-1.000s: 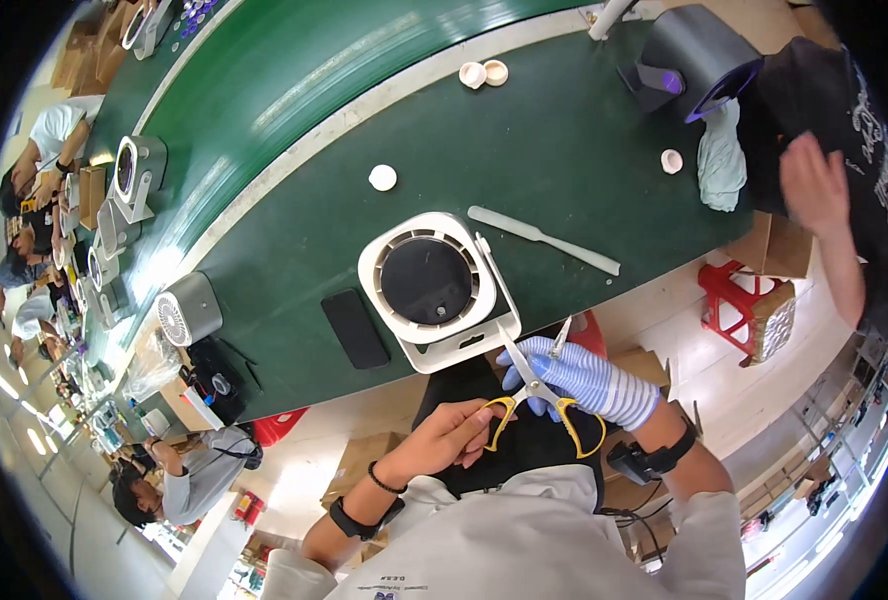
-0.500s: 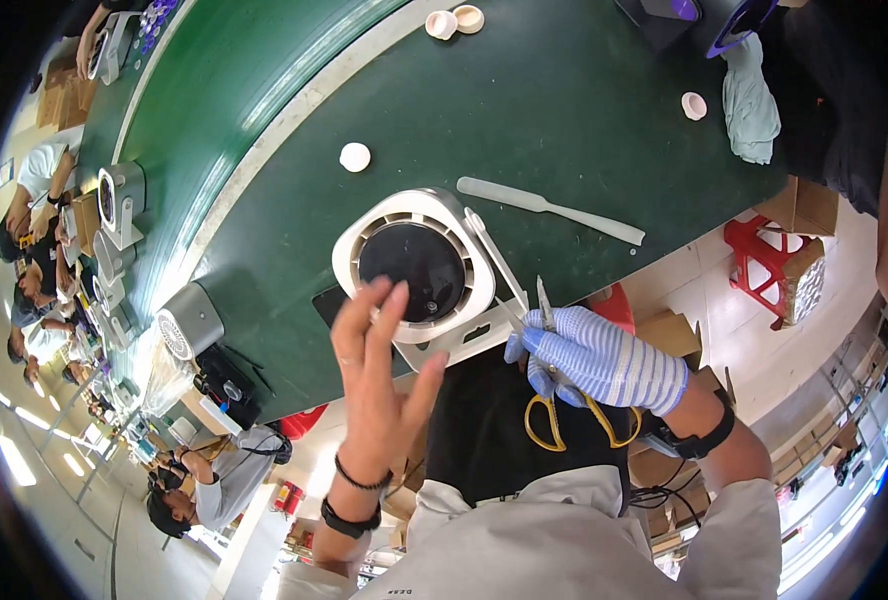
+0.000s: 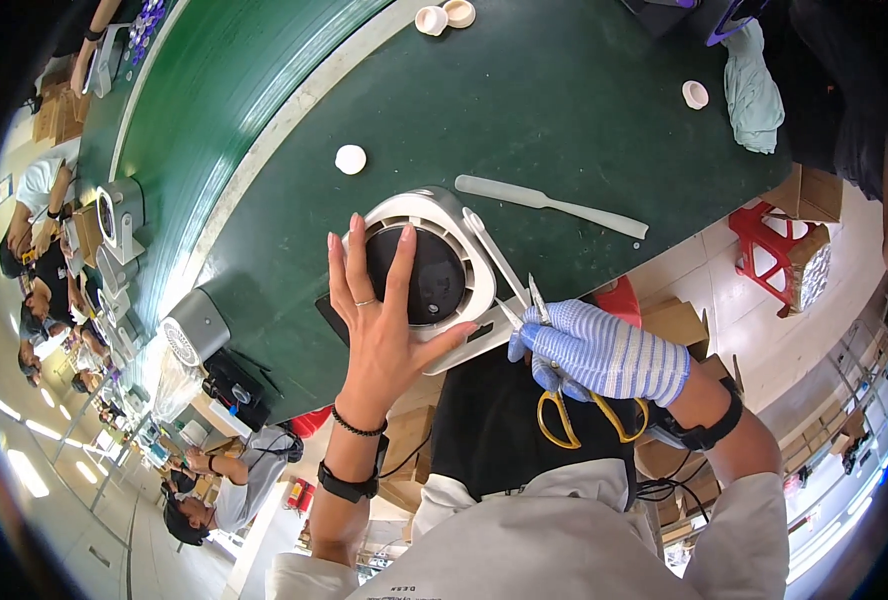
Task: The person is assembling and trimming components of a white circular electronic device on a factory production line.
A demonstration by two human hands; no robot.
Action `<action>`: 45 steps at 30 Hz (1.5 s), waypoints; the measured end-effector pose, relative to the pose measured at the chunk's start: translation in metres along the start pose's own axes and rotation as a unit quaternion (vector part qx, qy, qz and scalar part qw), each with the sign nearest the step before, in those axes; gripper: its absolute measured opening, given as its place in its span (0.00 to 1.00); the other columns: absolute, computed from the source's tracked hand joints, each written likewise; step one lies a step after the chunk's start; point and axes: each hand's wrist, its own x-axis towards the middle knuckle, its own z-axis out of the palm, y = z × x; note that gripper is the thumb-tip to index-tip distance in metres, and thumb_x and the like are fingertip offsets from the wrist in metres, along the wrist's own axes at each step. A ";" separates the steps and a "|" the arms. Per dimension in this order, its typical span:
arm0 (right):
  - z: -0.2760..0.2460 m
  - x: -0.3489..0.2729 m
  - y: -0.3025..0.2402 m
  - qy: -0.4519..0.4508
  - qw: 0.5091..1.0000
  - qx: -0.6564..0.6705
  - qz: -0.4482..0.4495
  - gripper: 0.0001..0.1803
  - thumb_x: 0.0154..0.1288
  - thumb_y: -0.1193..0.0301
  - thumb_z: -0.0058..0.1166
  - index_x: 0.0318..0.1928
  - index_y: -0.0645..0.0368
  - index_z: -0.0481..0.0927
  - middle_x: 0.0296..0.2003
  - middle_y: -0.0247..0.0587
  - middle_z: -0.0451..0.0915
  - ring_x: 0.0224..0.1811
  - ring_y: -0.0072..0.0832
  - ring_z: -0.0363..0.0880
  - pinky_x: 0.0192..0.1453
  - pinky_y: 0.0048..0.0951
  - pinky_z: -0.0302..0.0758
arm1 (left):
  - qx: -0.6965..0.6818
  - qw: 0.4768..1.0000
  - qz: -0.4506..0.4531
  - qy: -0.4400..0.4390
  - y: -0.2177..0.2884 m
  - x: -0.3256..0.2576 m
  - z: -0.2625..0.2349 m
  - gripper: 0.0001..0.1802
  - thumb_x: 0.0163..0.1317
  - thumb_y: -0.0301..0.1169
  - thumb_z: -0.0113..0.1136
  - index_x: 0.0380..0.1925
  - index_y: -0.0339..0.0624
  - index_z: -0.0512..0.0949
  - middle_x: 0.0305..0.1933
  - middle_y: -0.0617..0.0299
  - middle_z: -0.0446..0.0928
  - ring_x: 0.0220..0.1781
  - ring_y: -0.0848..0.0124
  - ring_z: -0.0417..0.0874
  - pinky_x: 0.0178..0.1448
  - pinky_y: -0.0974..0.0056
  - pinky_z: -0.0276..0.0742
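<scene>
At mid-frame, the left hand [image 3: 382, 338] lies splayed over a white fan [image 3: 438, 274]. Right of centre, the gloved right hand [image 3: 606, 352] grips yellow-handled scissors [image 3: 538, 302].

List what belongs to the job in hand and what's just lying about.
In use:
white fan, under the left hand
yellow-handled scissors, in the gloved right hand

Seemingly idle:
pale spatula
dark phone, partly hidden
round white cap
pale cloth
</scene>
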 end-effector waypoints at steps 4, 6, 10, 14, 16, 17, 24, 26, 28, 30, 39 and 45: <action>0.004 0.002 -0.001 0.021 1.000 0.002 0.021 0.18 0.79 0.63 0.40 0.42 0.64 0.78 0.20 0.34 0.76 0.15 0.18 0.72 0.21 0.20 0.71 | 0.005 1.000 0.001 0.005 -0.002 0.000 0.002 0.54 0.45 0.60 0.75 0.72 0.56 0.65 0.81 0.44 0.42 0.81 0.38 0.38 0.76 0.39 0.45; 0.007 0.002 -0.001 0.026 0.999 -0.002 0.023 0.18 0.79 0.63 0.40 0.42 0.64 0.78 0.20 0.34 0.77 0.15 0.18 0.72 0.21 0.20 0.71 | 0.025 1.000 0.012 0.005 -0.004 -0.001 0.003 0.58 0.44 0.60 0.75 0.74 0.52 0.62 0.81 0.44 0.42 0.81 0.40 0.38 0.79 0.40 0.40; 0.011 0.003 -0.004 0.044 0.998 -0.022 0.030 0.17 0.78 0.64 0.40 0.42 0.64 0.78 0.20 0.35 0.77 0.15 0.19 0.72 0.21 0.21 0.71 | 0.012 1.000 0.006 0.011 -0.004 -0.003 0.006 0.57 0.42 0.59 0.76 0.73 0.53 0.64 0.81 0.46 0.42 0.81 0.40 0.38 0.78 0.41 0.42; 0.016 -0.004 -0.013 0.059 0.998 -0.024 0.027 0.16 0.78 0.64 0.41 0.42 0.63 0.78 0.20 0.33 0.77 0.15 0.16 0.71 0.21 0.19 0.70 | -0.014 1.000 0.009 0.019 -0.004 -0.003 0.007 0.56 0.43 0.58 0.76 0.74 0.60 0.63 0.81 0.45 0.43 0.80 0.38 0.41 0.74 0.37 0.46; 0.013 -0.011 -0.018 0.173 0.979 -0.102 -0.044 0.14 0.76 0.65 0.44 0.41 0.61 0.78 0.21 0.39 0.78 0.16 0.29 0.75 0.24 0.29 0.75 | -0.028 0.999 0.011 0.026 -0.005 0.000 0.005 0.56 0.43 0.57 0.76 0.74 0.59 0.63 0.81 0.45 0.43 0.80 0.38 0.41 0.75 0.37 0.46; 0.005 -0.012 -0.019 0.182 0.975 -0.118 -0.051 0.14 0.76 0.65 0.44 0.41 0.61 0.78 0.21 0.39 0.78 0.16 0.29 0.75 0.24 0.29 0.75 | -0.037 0.999 0.012 0.018 -0.005 -0.001 0.002 0.56 0.43 0.57 0.76 0.74 0.58 0.62 0.81 0.45 0.43 0.80 0.39 0.41 0.75 0.37 0.45; -0.100 0.030 -0.066 0.476 0.648 -0.586 -0.097 0.19 0.63 0.64 0.57 0.50 0.63 0.74 0.47 0.58 0.81 0.49 0.55 0.80 0.53 0.50 0.78 | -0.106 0.983 -0.068 0.130 -0.020 -0.065 -0.023 0.53 0.51 0.47 0.74 0.74 0.45 0.59 0.80 0.41 0.47 0.79 0.39 0.46 0.78 0.40 0.46; -0.111 0.026 -0.064 0.453 0.636 -0.588 -0.209 0.33 0.60 0.64 0.62 0.63 0.66 0.68 0.59 0.64 0.72 0.63 0.54 0.71 0.69 0.46 0.68 | -0.108 0.973 -0.140 0.150 -0.006 -0.105 -0.036 0.49 0.54 0.42 0.72 0.74 0.44 0.59 0.78 0.41 0.52 0.77 0.41 0.54 0.78 0.43 0.49; -0.097 0.009 -0.064 0.406 0.658 -0.594 -0.222 0.38 0.61 0.65 0.63 0.68 0.69 0.64 0.68 0.63 0.64 0.70 0.53 0.64 0.76 0.44 0.60 | -0.124 0.950 -0.197 0.206 0.001 -0.145 -0.028 0.48 0.56 0.42 0.71 0.74 0.44 0.59 0.74 0.42 0.58 0.75 0.43 0.58 0.77 0.45 0.52; -0.102 -0.005 -0.027 0.446 0.616 -0.605 -0.236 0.34 0.61 0.66 0.61 0.64 0.68 0.67 0.64 0.64 0.68 0.67 0.55 0.68 0.73 0.47 0.64 | -0.200 0.914 -0.246 0.252 0.003 -0.188 -0.001 0.41 0.61 0.41 0.68 0.72 0.44 0.63 0.71 0.45 0.64 0.73 0.49 0.61 0.76 0.49 0.56; 0.095 0.056 -0.015 0.172 0.721 -0.551 -0.383 0.12 0.73 0.66 0.47 0.38 0.58 0.82 0.34 0.56 0.81 0.36 0.53 0.79 0.41 0.44 0.74 | -0.610 0.486 -0.605 0.159 -0.011 -0.419 0.307 0.13 0.67 0.30 0.53 0.45 0.37 0.82 0.33 0.56 0.86 0.37 0.64 0.87 0.45 0.62 0.82; 0.247 0.144 0.023 0.090 0.807 -0.453 -0.367 0.28 0.72 0.63 0.55 0.16 0.63 0.62 0.12 0.34 0.55 0.19 0.17 0.52 0.22 0.35 0.51 | -0.711 0.297 -0.559 0.307 -0.011 -0.531 0.335 0.13 0.71 0.31 0.49 0.45 0.35 0.79 0.37 0.55 0.83 0.36 0.66 0.83 0.39 0.62 0.79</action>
